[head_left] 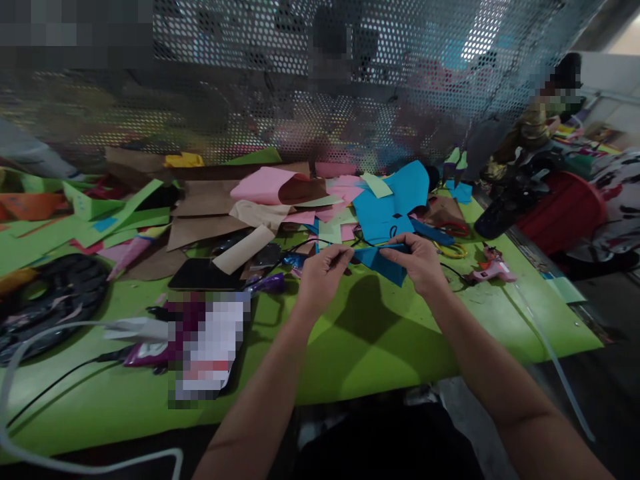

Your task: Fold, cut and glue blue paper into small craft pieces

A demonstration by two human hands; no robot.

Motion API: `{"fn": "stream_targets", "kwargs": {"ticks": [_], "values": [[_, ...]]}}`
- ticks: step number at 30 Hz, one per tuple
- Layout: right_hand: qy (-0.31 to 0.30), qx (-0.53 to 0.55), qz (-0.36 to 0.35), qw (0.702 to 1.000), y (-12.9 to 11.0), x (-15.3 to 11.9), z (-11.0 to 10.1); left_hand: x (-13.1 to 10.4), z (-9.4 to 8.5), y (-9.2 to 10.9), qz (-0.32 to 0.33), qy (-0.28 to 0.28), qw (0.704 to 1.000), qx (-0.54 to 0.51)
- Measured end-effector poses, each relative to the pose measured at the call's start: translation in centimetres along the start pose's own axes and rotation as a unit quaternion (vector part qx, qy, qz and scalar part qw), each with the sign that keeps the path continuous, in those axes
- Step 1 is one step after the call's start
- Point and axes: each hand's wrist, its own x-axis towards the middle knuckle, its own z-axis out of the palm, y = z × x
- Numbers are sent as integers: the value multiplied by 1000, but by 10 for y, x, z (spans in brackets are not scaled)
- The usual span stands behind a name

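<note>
The folded blue piece is right between my two hands, raised above the green tabletop, with its pointed lower corner hanging toward me. My left hand is nearly closed, thumb and forefinger pinched together at the piece's left end. My right hand pinches its upper right part, thumb lying along the near face and the fingers curled behind. Just beyond my hands lies a larger blue sheet; to the right rests a pink glue gun.
</note>
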Motion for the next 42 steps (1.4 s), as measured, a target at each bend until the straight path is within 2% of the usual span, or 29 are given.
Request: {"fn": "stream_targets", "kwargs": {"ticks": [5, 9, 12, 16, 23, 25, 28, 33, 35, 37, 39, 42], "values": [[1, -74, -48, 996, -10, -5, 1, 0, -3, 4, 44, -38, 989, 138], [-25, -107, -81, 991, -8, -10, 5, 0, 2, 6, 74, -91, 976, 183], [-34, -124, -100, 987, -7, -12, 7, 0, 5, 2, 72, -121, 970, 197], [-39, -117, -100, 987, -9, -12, 7, 0, 3, -2, 74, -117, 973, 183], [-52, -133, -129, 981, -5, -12, 8, 1, 3, 1, 109, -121, 952, 259], [-62, -141, -132, 979, -4, -13, 10, 0, 5, 2, 109, -142, 954, 242], [-73, -134, -125, 980, -5, -14, 11, -2, 7, 2, 72, -156, 967, 190], [15, -55, -141, 988, -11, -11, 2, 1, 5, -4, -32, -62, 997, 8], [30, -18, -147, 989, -12, -8, -2, 3, 4, -6, -86, -44, 991, -89], [18, -29, -152, 988, -10, -7, -5, 3, 4, -7, -130, -48, 975, -172], [-6, -86, -183, 979, -9, -6, -5, 4, 5, -8, -156, -52, 962, -219], [-22, -175, -252, 951, -9, -8, -3, 3, 6, -9, -170, -54, 956, -234]]}}
